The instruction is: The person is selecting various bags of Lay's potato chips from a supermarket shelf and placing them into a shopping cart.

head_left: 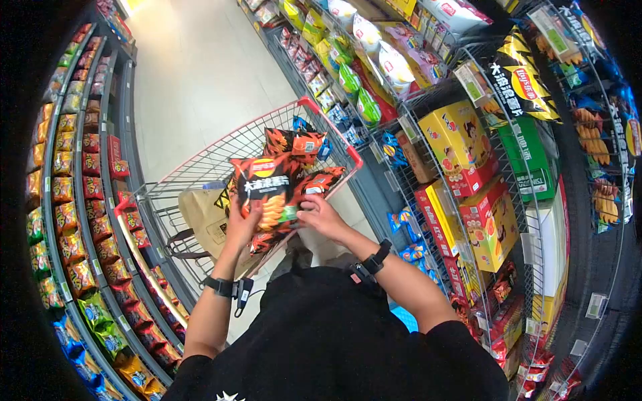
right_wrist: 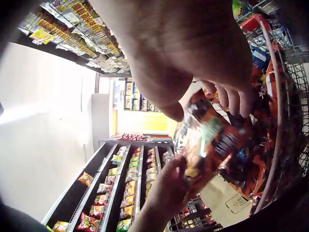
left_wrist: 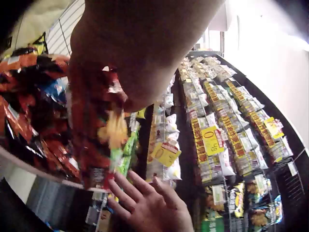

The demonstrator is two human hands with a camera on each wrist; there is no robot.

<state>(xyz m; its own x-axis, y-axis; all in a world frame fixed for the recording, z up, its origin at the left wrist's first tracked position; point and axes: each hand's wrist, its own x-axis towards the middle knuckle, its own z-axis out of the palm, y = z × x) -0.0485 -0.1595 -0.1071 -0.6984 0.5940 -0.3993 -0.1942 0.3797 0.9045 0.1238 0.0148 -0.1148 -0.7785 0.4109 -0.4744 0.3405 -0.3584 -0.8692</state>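
Note:
A black and orange-red bag of potato chips (head_left: 266, 187) is held up over a shopping cart, its printed front facing me. My left hand (head_left: 241, 227) grips its left side, with the thumb (right_wrist: 179, 166) lying on the front in the right wrist view. At the bag's lower right is my right hand (head_left: 322, 217). In the left wrist view that right hand (left_wrist: 153, 205) has its fingers spread, fingertips right at the bag's edge. More bags of the same colours (head_left: 319, 180) lie in the cart beneath and beside the held one.
The wire shopping cart (head_left: 200, 160) with a red-trimmed rim also carries a brown paper bag (head_left: 200, 217). Snack shelves (head_left: 73, 180) line the left; racks with snack bags and yellow-red cartons (head_left: 461, 144) stand close on the right. Pale aisle floor (head_left: 194, 67) stretches ahead.

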